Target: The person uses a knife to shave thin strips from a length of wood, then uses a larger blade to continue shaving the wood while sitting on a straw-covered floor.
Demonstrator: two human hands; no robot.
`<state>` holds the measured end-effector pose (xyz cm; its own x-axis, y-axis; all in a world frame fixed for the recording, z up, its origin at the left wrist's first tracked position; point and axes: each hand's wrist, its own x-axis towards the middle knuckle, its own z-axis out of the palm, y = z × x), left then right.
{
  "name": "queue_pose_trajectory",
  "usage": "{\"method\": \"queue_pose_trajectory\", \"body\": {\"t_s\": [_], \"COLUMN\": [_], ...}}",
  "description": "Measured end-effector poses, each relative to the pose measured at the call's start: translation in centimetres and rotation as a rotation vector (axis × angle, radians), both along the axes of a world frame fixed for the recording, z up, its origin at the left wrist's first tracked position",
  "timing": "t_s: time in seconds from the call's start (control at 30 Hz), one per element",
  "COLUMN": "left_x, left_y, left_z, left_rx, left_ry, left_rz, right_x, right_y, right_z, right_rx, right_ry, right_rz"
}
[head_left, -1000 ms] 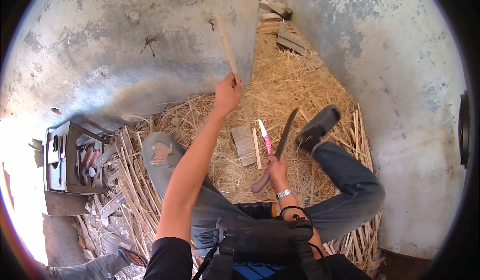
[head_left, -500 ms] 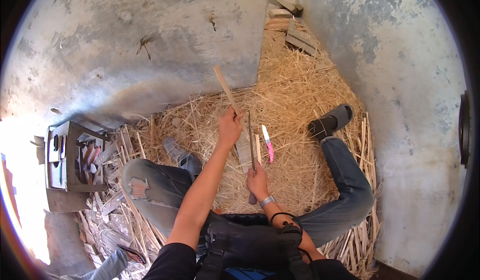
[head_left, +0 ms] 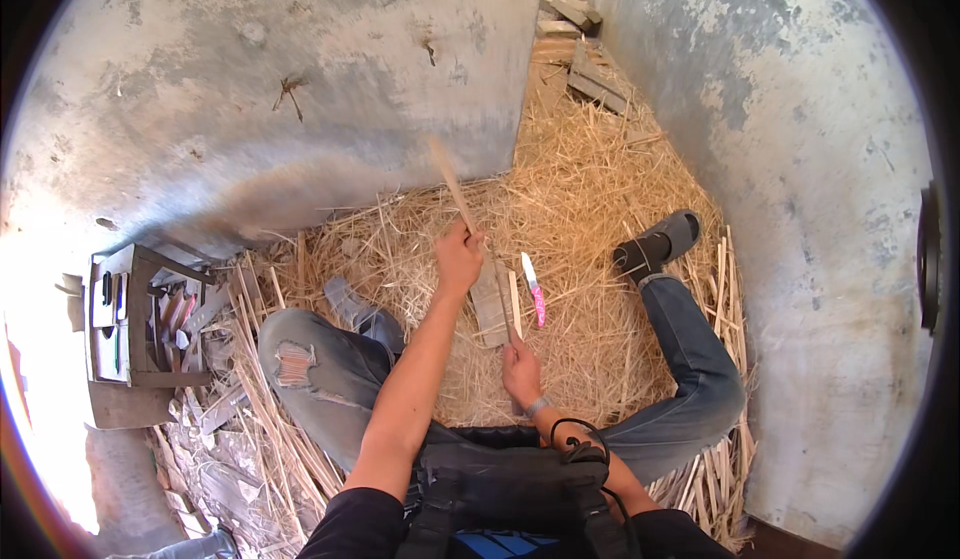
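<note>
My left hand [head_left: 459, 261] is closed around a pale flat bamboo strip [head_left: 450, 181], which slants up and away toward the wall; its far end is blurred. My right hand [head_left: 521, 371] grips a long, narrow-bladed knife [head_left: 505, 304], nearer to me and a little to the right. The blade points up toward my left hand and runs against or very close to the strip's near end; whether they touch is hard to tell. Under the blade lies a flat wooden board [head_left: 488, 307]. A small knife with a pink handle [head_left: 538, 305] rests on the shavings to the right.
Straw-like shavings [head_left: 600, 179] cover the floor between my legs. A small wooden stand [head_left: 140, 369] with pens and odds and ends is at the left. Long strips [head_left: 735, 319] lie along the right wall [head_left: 820, 259]. Wood blocks [head_left: 597, 87] sit in the far corner.
The knife's blade has tilted left toward the strip, and my right hand has shifted slightly to the right. My left hand stays nearly in place. Another person's leg at the lower left has drawn back.
</note>
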<state>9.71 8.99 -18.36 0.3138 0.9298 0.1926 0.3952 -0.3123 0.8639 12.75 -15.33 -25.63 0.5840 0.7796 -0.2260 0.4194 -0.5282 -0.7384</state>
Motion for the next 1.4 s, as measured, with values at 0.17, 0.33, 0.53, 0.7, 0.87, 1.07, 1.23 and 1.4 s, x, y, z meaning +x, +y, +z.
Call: {"method": "queue_pose_trajectory", "body": {"t_s": [0.17,0.33,0.53,0.7,0.87,1.07,1.23,1.4], "left_x": [-2.2,-1.9,-1.6,-2.5,-2.3,-2.1,-1.1,-3.6], "left_y": [-0.1,0.5,0.7,1.2,0.6,0.5,0.1,1.1], "left_z": [0.3,-0.1,-1.6,-1.7,-1.4,-1.6,-1.8,-1.9], "left_rx": [-0.091,-0.063,0.019,-0.012,0.027,0.112,0.055,0.021], "left_ry": [-0.085,-0.127,-0.171,-0.155,-0.143,-0.036,-0.099,-0.179], "left_rz": [0.001,-0.029,-0.080,-0.047,-0.070,-0.063,-0.048,0.006], "right_x": [1.6,1.1,-0.4,-1.8,-1.2,0.6,-1.8,-0.6], "right_y": [2.1,3.6,1.9,2.7,0.8,4.7,1.1,-0.1], "right_z": [3.0,9.3,9.8,7.1,1.8,10.7,2.9,2.0], "right_rx": [0.020,0.444,0.432,0.525,-0.113,0.451,0.484,-0.234], "right_ry": [1.043,0.618,0.739,0.640,1.005,0.638,0.129,1.268], "right_rz": [-0.336,-0.216,-0.232,-0.189,-0.313,-0.214,-0.061,-0.497]}}
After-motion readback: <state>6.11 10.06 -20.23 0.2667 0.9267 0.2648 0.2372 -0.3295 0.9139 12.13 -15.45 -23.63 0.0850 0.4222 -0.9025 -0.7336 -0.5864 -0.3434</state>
